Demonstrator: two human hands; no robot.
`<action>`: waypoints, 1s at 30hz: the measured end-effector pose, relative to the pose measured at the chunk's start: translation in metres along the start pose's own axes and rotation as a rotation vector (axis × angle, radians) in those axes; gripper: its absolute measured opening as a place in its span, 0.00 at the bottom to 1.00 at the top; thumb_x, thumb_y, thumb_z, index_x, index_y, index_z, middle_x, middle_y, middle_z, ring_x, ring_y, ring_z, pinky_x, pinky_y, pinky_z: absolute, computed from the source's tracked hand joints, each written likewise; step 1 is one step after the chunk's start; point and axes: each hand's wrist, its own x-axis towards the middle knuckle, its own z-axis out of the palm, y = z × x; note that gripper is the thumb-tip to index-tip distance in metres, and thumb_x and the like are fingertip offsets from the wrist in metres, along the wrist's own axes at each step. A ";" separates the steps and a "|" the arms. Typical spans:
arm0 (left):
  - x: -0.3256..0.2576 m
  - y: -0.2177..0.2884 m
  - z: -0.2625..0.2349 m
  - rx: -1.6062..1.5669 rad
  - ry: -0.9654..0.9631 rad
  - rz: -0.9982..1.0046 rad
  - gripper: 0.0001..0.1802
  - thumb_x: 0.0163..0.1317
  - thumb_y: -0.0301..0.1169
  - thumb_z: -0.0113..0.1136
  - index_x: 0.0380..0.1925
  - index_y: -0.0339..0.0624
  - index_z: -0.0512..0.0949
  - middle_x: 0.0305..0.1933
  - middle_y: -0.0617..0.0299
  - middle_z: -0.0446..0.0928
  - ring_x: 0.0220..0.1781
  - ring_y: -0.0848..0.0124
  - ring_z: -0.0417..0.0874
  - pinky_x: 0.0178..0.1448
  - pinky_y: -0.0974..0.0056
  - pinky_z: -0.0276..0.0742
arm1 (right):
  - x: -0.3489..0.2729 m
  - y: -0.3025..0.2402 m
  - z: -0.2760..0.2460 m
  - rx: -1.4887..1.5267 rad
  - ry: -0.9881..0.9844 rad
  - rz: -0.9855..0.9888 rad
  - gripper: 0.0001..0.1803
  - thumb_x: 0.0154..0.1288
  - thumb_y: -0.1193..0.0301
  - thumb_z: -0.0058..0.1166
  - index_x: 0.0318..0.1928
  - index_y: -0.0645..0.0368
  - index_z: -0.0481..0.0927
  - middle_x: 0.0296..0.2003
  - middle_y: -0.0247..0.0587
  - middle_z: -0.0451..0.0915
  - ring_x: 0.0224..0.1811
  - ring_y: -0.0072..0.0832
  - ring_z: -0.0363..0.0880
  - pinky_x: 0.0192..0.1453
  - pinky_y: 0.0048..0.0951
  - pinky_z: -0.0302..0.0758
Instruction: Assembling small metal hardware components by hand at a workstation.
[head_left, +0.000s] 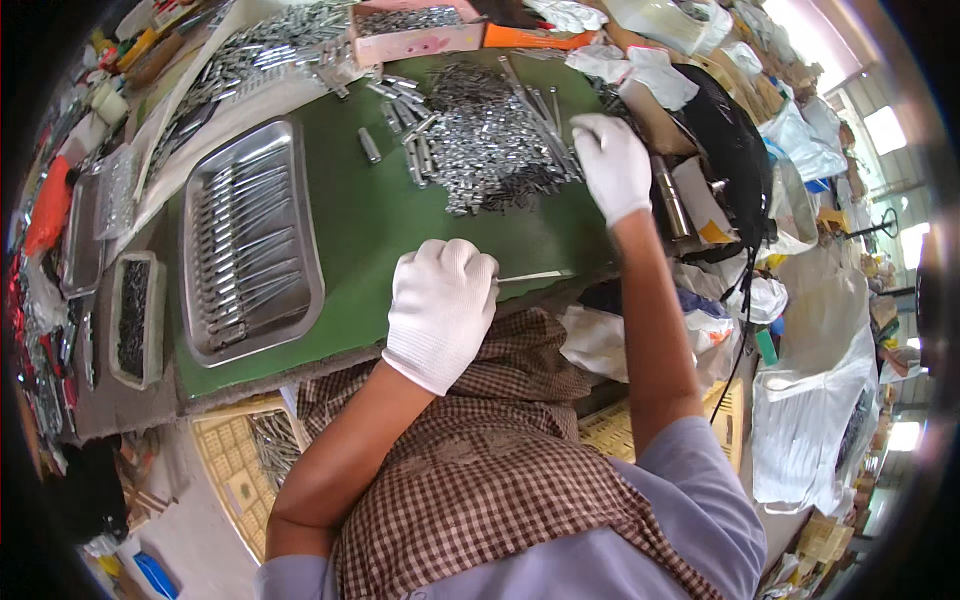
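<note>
Thin rod (530,276): pale, at the front edge of the green mat (350,200), one end sticking out to the right of the person's left hand (441,310). Left hand is a gloved fist around it; the gripped part is hidden. Looks like metal, so probably light, stiff, not fragile; smooth, so it may slide or roll in the glove. Best hold is likely mid-shaft, pinched between thumb and forefinger. Right hand (612,165), also gloved, has fingers curled at the right side of the heap of small metal parts (475,150), near long rods (540,118); cannot tell whether it holds anything. Heap looks loose, likely slippery and easily scattered. Left of it, a metal tray (313,255) with slim headed pieces (250,235) in a row. Beyond the heap, a pink box (420,42) of metal parts, cartoon print on its side. No readable label on rod, heap or tray.
</note>
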 end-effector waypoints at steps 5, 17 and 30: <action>-0.027 -0.012 -0.047 -0.095 0.049 -0.037 0.12 0.53 0.27 0.70 0.37 0.48 0.80 0.40 0.62 0.79 0.42 0.58 0.82 0.49 0.52 0.76 | 0.076 0.019 0.022 -0.425 -0.478 0.127 0.27 0.65 0.50 0.48 0.45 0.61 0.87 0.48 0.61 0.84 0.53 0.54 0.83 0.61 0.50 0.76; -0.063 -0.031 -0.077 0.083 0.171 -0.064 0.18 0.53 0.29 0.73 0.44 0.51 0.79 0.44 0.65 0.79 0.44 0.60 0.81 0.55 0.54 0.75 | 0.012 -0.091 -0.017 0.342 -0.307 0.002 0.13 0.74 0.67 0.50 0.55 0.55 0.78 0.39 0.46 0.85 0.39 0.38 0.86 0.49 0.37 0.79; -0.072 -0.113 -0.147 0.369 0.073 -0.363 0.05 0.61 0.31 0.63 0.36 0.47 0.82 0.42 0.59 0.84 0.48 0.55 0.82 0.53 0.50 0.75 | -0.084 -0.124 -0.047 0.550 -0.258 -0.140 0.15 0.57 0.87 0.48 0.40 0.62 0.84 0.39 0.48 0.81 0.38 0.39 0.82 0.46 0.32 0.78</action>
